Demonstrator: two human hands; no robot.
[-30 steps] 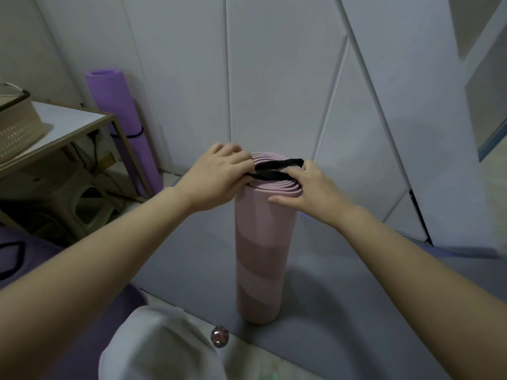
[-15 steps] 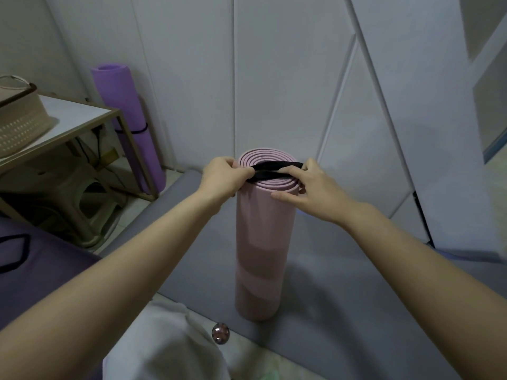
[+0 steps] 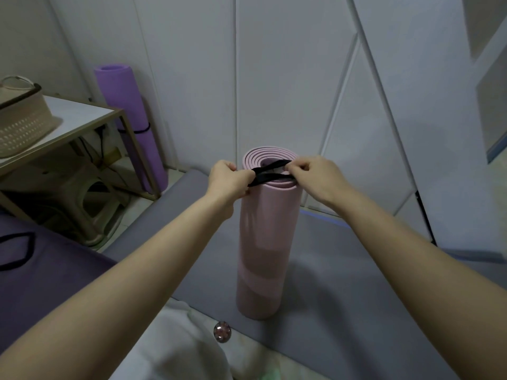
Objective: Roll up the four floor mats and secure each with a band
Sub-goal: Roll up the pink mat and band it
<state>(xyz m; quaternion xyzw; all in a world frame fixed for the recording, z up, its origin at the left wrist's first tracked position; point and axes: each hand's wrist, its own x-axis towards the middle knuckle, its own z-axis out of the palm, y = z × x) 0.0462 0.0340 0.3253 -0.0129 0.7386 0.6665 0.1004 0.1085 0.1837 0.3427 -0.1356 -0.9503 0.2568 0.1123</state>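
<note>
A rolled pink mat [image 3: 264, 242] stands upright on a flat grey mat [image 3: 343, 283]. Across its top end lies a black band [image 3: 270, 174], stretched between my hands. My left hand [image 3: 230, 181] grips the band's left end beside the roll's upper edge. My right hand [image 3: 315, 174] pinches the band's right end over the top rim. A purple rolled mat [image 3: 131, 124] with a black band around it leans against the wall at the back left. A dark purple mat [image 3: 46, 272] lies flat at the left, with another black band [image 3: 16, 249] on it.
A side table [image 3: 82, 122] with a beige basket [image 3: 22, 122] stands at the left, a stool [image 3: 90, 204] under it. White panelled wall behind. A white cloth [image 3: 170, 346] and a small round object [image 3: 222, 331] lie at the bottom by the grey mat's edge.
My hands have pulled the band wider apart across the top of the pink roll; my left hand has slid off the top to the roll's left side. My view has drawn back slightly.
</note>
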